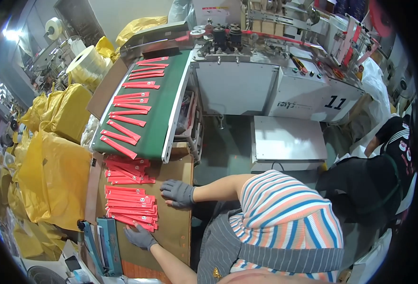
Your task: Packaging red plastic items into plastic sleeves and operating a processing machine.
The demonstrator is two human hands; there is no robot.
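Slim red stick packets (131, 201) lie stacked on a brown cardboard-topped table (173, 236), in a near pile. Just beyond is a second, looser pile of the same packets (124, 170). My left hand (142, 236), in a grey glove with bare fingertips, rests at the near end of the first pile. Its fingers are apart and touch the lowest packets. My right hand (178, 193), gloved alike, lies with its fingers apart on the cardboard to the right of the piles. No packet shows in it.
A green conveyor belt (159, 109) carries spaced red packets above the table's far end. A blue metal device (108, 246) stands at the near left. Yellow bags (53, 175) crowd the left side. White machinery (232, 90) stands beyond; a person in black (365, 184) is at right.
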